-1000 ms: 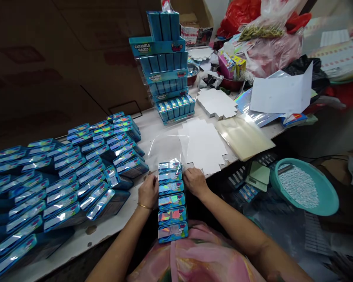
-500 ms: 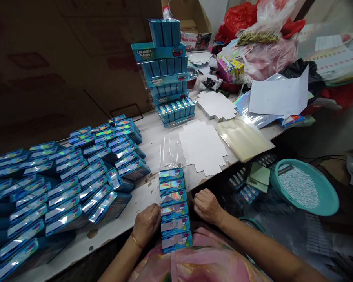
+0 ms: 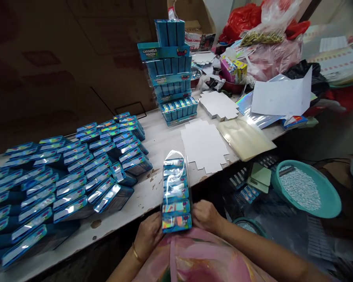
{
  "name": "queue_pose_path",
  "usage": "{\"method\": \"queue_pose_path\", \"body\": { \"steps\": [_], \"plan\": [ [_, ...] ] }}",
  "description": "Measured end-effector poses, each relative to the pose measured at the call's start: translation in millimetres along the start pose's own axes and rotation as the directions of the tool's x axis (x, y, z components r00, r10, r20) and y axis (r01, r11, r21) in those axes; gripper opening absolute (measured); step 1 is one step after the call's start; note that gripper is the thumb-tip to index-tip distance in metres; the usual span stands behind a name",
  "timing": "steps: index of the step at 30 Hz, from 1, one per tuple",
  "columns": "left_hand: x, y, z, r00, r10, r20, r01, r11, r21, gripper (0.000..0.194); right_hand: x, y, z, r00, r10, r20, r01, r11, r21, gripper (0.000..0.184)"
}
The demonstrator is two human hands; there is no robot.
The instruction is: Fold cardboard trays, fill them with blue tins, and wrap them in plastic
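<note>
A row of blue candy boxes (image 3: 176, 192) with shiny tops lies in a clear plastic bag, between my hands and against my lap at the table's front edge. My left hand (image 3: 149, 232) is closed at the row's near left side, its fingertips largely hidden. On the near right side, my right hand (image 3: 206, 215) is closed with curled fingers against the pack. The bag's clear end (image 3: 174, 153) curls up by the farthest boxes. Just beyond lies a flat white die-cut card (image 3: 204, 145).
Many loose blue boxes (image 3: 85, 168) stand on the left of the white table (image 3: 153, 196). Filled display trays (image 3: 170, 78) are stacked at the back. Right of them lie more white cards (image 3: 219, 105) and clear bags (image 3: 247, 137). A teal basin (image 3: 332, 199) of small pale pieces sits low right.
The bagged row has shifted away from my body, and both hands have stayed at its sides. Its clear far end, stretched out flat before, now curls up near the boxes.
</note>
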State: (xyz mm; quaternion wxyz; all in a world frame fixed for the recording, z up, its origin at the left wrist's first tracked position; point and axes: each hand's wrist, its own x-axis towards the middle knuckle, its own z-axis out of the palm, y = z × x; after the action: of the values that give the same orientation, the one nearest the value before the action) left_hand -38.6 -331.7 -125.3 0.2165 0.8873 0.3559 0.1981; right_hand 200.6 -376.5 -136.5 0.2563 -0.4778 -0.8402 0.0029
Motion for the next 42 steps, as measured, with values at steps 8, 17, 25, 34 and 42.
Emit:
{"method": "queue_pose_path", "body": {
  "steps": [8,17,25,34,42],
  "plan": [
    [24.3,-10.7,2.8,0.946,-0.314,-0.084,0.325,0.906,0.273,0.018,13.4,-16.6,4.2,0.921,0.289,0.26,-0.344,0.918,0.198,0.033],
    [25.3,-4.4,17.6,0.901,-0.419,-0.115,0.431,0.828,0.359,0.02,29.0,-39.4,34.2,0.945,0.269,0.183,-0.321,0.865,0.385,0.029],
    [18.5,-3.3,10.7,0.845,-0.493,-0.205,0.509,0.86,0.028,0.02,41.3,-42.0,-11.6,0.942,0.222,0.25,-0.321,0.809,0.492,0.025],
    [38.1,68.5,-19.3,0.555,-0.66,0.506,0.242,-0.454,-0.858,0.024,186.5,91.7,-60.7,0.794,0.591,0.143,-0.548,0.593,0.59,0.024],
    [57.1,91.2,-28.1,0.459,-0.697,0.55,0.137,-0.556,-0.82,0.011,254.2,140.0,-31.7,0.725,0.482,0.491,-0.687,0.454,0.568,0.012]
  ]
}}
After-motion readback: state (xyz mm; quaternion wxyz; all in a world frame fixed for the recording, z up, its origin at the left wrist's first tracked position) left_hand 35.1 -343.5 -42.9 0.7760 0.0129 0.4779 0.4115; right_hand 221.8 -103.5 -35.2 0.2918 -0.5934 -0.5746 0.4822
